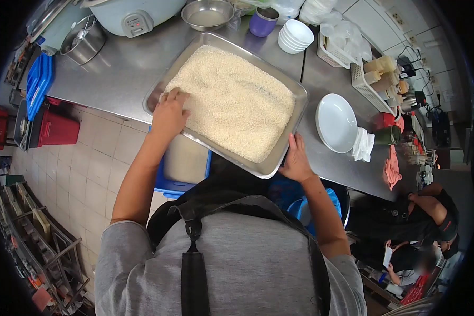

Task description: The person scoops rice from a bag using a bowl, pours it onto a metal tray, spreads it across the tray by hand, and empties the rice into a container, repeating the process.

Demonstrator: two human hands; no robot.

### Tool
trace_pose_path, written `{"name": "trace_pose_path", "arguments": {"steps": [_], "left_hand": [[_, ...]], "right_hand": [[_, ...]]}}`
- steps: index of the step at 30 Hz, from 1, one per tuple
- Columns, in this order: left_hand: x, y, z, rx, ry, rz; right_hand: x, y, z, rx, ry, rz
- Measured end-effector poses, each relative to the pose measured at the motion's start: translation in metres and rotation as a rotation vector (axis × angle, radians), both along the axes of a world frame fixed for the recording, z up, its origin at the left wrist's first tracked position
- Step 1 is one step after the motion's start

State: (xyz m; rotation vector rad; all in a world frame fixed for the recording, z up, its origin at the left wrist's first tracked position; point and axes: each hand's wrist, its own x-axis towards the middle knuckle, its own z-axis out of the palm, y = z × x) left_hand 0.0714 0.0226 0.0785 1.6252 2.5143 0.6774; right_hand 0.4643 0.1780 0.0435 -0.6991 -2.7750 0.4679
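Observation:
A large metal tray filled with pale grains lies askew on the steel counter, its near corner past the counter's front edge. At the tray's left end my left hand rests on the grains with its fingers spread. My right hand is closed on the tray's near right rim, the thumb and part of the fingers hidden. Below the tray, a blue-rimmed container shows pale contents.
Behind the tray are a rice cooker, a metal bowl, a purple cup and stacked white bowls. A white plate stands at the right. Two people are at the lower right.

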Motion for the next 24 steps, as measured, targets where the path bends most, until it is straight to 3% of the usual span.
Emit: {"name": "trace_pose_path", "arguments": {"steps": [5,11,13,17,20,24], "left_hand": [[0.019,0.003,0.013,-0.052,-0.165,-0.030],[0.048,0.009,0.018,0.023,0.095,-0.155],[0.065,0.013,0.019,0.027,-0.050,-0.331],[0.128,0.028,0.009,-0.009,-0.578,-0.810],[0.162,0.046,-0.004,0.043,-0.527,-0.898],[0.146,0.081,-0.011,-0.029,-0.633,-0.782]], "right_hand": [[0.001,0.006,0.003,0.045,-0.041,0.027],[-0.002,0.004,0.010,0.047,-0.058,0.013],[-0.002,0.004,0.010,0.055,-0.066,0.014],[-0.001,0.007,0.007,0.070,-0.073,0.027],[-0.001,0.008,0.004,0.080,-0.034,0.047],[-0.001,0.009,0.009,0.045,-0.063,0.047]]}}
